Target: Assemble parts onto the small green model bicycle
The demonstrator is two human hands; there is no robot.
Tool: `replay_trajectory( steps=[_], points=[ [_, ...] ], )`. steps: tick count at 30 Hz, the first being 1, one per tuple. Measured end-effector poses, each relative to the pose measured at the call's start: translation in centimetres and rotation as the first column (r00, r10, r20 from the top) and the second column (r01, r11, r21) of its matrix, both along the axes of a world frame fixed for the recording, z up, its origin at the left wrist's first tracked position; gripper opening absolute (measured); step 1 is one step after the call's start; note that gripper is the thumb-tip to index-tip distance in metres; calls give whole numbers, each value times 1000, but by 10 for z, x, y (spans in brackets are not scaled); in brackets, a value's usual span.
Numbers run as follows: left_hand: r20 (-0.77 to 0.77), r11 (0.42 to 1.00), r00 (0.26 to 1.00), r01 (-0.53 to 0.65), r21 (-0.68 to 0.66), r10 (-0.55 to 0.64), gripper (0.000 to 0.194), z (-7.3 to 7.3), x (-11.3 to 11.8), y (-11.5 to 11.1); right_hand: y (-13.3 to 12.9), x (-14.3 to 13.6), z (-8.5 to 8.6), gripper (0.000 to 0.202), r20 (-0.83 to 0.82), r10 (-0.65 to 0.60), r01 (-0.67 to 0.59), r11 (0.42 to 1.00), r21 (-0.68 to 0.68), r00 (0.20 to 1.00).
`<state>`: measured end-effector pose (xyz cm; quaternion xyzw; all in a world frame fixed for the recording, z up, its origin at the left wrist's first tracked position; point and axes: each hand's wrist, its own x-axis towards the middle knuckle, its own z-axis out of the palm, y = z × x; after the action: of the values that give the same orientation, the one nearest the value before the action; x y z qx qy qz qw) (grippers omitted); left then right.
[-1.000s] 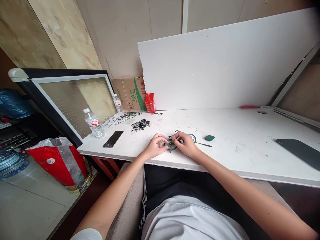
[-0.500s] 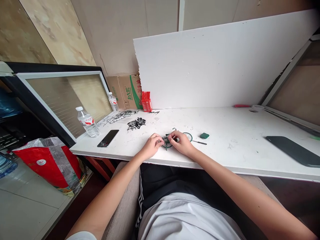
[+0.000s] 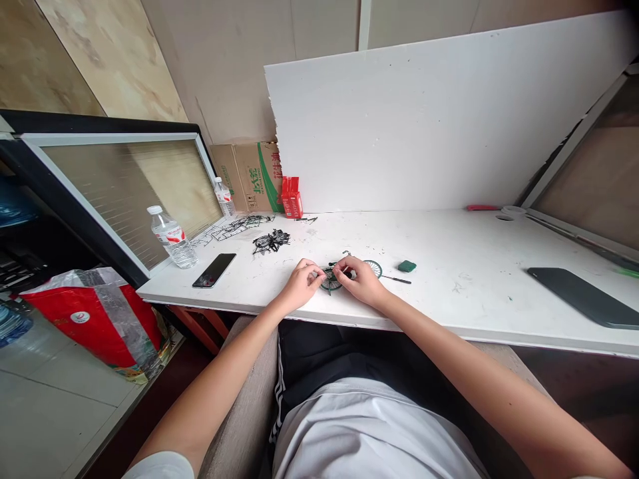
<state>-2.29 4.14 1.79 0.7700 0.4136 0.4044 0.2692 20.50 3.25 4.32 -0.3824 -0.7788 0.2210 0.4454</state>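
A small green model bicycle (image 3: 330,285) lies on the white table in front of me, its spoked wheels showing on either side of my right hand. My left hand (image 3: 302,286) is closed in a pinch at the edge of the nearer wheel. My right hand (image 3: 363,282) reaches over the bicycle's middle, thumb and fingers pinched on it and hiding most of the frame. Any tiny part between the fingertips is too small to make out. Just right of the far wheel lie a thin dark tool (image 3: 398,279) and a dark green block (image 3: 407,266).
Black plastic model parts (image 3: 271,241) and part frames (image 3: 242,227) lie at the back left. A phone (image 3: 214,270), a water bottle (image 3: 172,238) and a red box (image 3: 291,197) stand or lie nearby. A dark flat case (image 3: 584,296) lies on the right.
The camera view has shifted slightly. My fingers have adjusted a little at the bicycle; both hands stay at the same spot.
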Motion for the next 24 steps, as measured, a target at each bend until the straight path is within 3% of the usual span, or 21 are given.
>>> replay_trajectory(
  steps=[13,17,21,24],
  points=[
    [-22,1000,1000,1,10,-1,25,1,-1,1,2,1,-3,8,15,-1,0,999,48,1000],
    [8,995,995,-96,30,96,23,3,1,-1,6,0,-8,8,-19,-15,16,999,46,1000],
    [79,959,967,-227,-170,243,31,10,5,-3,6,0,-8,8,-28,-26,27,999,33,999],
    [77,897,962,-215,-385,264,44,20,9,-9,4,0,-5,8,-43,-43,43,999,9,998]
  ],
)
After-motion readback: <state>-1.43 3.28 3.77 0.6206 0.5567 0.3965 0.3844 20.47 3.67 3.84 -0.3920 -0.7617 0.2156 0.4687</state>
